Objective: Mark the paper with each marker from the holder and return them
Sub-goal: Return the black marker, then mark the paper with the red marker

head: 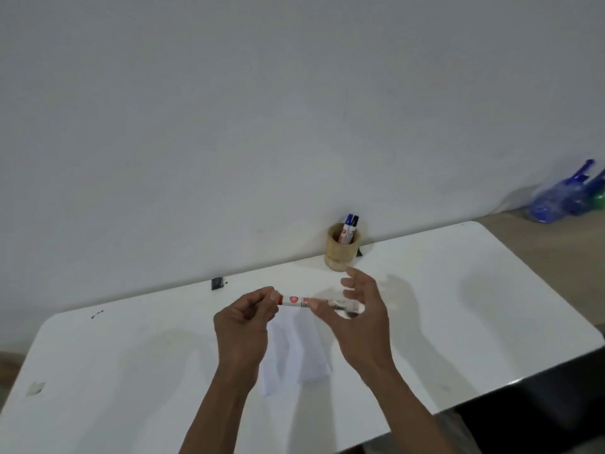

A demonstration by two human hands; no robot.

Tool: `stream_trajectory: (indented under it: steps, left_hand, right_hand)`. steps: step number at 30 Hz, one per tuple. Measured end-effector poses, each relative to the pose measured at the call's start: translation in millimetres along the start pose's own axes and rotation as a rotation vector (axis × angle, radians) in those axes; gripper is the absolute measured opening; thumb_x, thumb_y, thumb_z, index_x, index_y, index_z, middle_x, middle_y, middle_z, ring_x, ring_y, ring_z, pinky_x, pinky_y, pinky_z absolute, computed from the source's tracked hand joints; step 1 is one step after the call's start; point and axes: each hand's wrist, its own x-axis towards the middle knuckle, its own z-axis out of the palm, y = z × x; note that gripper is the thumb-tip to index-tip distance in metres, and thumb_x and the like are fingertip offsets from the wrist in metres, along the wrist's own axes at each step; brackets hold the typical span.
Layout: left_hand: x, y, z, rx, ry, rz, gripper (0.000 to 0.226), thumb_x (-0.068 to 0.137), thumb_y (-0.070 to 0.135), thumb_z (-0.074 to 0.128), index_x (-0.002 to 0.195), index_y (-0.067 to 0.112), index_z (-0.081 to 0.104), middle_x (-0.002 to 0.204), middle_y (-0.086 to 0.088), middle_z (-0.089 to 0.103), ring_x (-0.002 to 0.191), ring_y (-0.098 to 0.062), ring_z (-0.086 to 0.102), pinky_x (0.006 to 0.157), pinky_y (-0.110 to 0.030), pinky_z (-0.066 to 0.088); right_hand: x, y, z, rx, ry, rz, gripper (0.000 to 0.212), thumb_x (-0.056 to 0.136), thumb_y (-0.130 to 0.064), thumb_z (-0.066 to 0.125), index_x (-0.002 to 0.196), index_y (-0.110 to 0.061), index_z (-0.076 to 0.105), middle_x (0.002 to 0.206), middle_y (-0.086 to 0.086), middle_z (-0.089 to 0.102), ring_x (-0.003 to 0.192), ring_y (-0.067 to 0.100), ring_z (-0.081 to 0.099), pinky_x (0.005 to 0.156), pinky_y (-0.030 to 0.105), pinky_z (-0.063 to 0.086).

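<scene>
Head view: left fingers [262, 298] pinching red marker [296, 301], right fingers [355, 283] seemingly spread.

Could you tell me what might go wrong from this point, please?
The left hand pinches only the red end of the marker, held level above the paper; if the right hand pulls unevenly, it may slip and stray-mark. Returning it carelessly could tip the holder.
</scene>
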Motion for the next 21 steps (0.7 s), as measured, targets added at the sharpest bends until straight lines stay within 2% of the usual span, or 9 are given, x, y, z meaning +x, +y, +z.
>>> stream_trajectory:
  steps: [2,4,6,8,10,13,15,17,21]
  left_hand:
    - [10,5,23,0.111,-0.027,0.057,0.009,0.082,0.010,0.077,0.088,0.018,0.078,0.077,0.002,0.079,0.070,-0.009,0.071,0.075,-0.023,0.054]
    - [18,8,50,0.210,-0.047,0.112,0.008,0.082,0.013,0.078,0.087,0.020,0.079,0.077,0.005,0.079,0.072,-0.007,0.072,0.071,-0.016,0.053]
    - [25,9,74,0.313,-0.057,0.185,0.009,0.082,0.018,0.079,0.090,0.019,0.080,0.079,0.008,0.079,0.075,-0.003,0.072,0.073,-0.016,0.052]
    - [34,8,94,0.382,-0.069,0.225,0.010,0.082,0.022,0.078,0.092,0.020,0.080,0.082,0.011,0.078,0.079,0.001,0.072,0.077,-0.018,0.053]
    - [45,6,110,0.415,-0.084,0.209,0.017,0.084,0.030,0.076,0.099,0.024,0.078,0.087,0.014,0.077,0.085,0.004,0.070,0.079,-0.017,0.053]
    - [66,-4,127,0.302,-0.063,0.073,0.025,0.087,0.031,0.073,0.111,0.027,0.072,0.099,0.010,0.076,0.099,-0.006,0.069,0.091,-0.035,0.056]
    - [80,-14,136,0.348,-0.041,0.038,0.033,0.086,0.024,0.074,0.118,0.025,0.067,0.107,0.008,0.073,0.104,-0.012,0.067,0.094,-0.038,0.055]
    - [91,-25,146,0.513,-0.052,0.050,0.054,0.080,0.026,0.080,0.129,0.024,0.057,0.117,0.007,0.066,0.106,-0.012,0.064,0.091,-0.034,0.054]
    - [113,-46,169,0.659,-0.089,0.020,0.088,0.069,0.028,0.089,0.143,0.018,0.043,0.135,0.002,0.056,0.116,-0.018,0.058,0.098,-0.036,0.051]
  right_hand:
    - [23,9,-14,-0.373,-0.051,-0.344,0.045,0.074,-0.029,0.090,0.115,-0.031,0.070,0.108,-0.026,0.064,0.105,0.004,0.058,0.089,0.023,0.049]
    - [46,19,-21,-0.579,-0.065,-0.608,0.026,0.076,-0.024,0.087,0.100,-0.024,0.076,0.091,-0.018,0.072,0.092,0.010,0.061,0.081,0.033,0.053]
    - [65,25,-24,-0.661,-0.060,-0.692,0.025,0.075,-0.018,0.087,0.098,-0.020,0.075,0.083,-0.007,0.074,0.079,0.016,0.065,0.069,0.030,0.053]
    - [83,29,-30,-0.713,-0.076,-0.710,0.033,0.077,-0.018,0.086,0.107,-0.020,0.074,0.085,-0.003,0.075,0.074,0.017,0.068,0.063,0.022,0.047]
    - [101,32,-37,-0.728,-0.109,-0.722,0.031,0.085,-0.018,0.080,0.115,-0.021,0.071,0.091,-0.001,0.076,0.077,0.018,0.071,0.064,0.019,0.048]
    - [131,19,-48,-0.483,-0.072,-0.521,0.034,0.100,-0.020,0.062,0.134,-0.026,0.059,0.097,-0.008,0.075,0.083,0.009,0.071,0.072,0.023,0.057]
    - [153,9,-56,-0.328,0.002,-0.387,0.048,0.101,-0.019,0.061,0.145,-0.031,0.047,0.092,-0.018,0.070,0.081,-0.002,0.070,0.071,0.010,0.053]
    - [177,2,-60,-0.232,0.065,-0.349,0.058,0.097,-0.014,0.067,0.147,-0.030,0.042,0.094,-0.017,0.068,0.080,-0.005,0.070,0.069,0.004,0.049]
    - [216,4,-54,-0.129,0.093,-0.263,0.056,0.093,-0.009,0.072,0.139,-0.031,0.048,0.104,0.001,0.074,0.082,0.008,0.075,0.069,0.005,0.051]
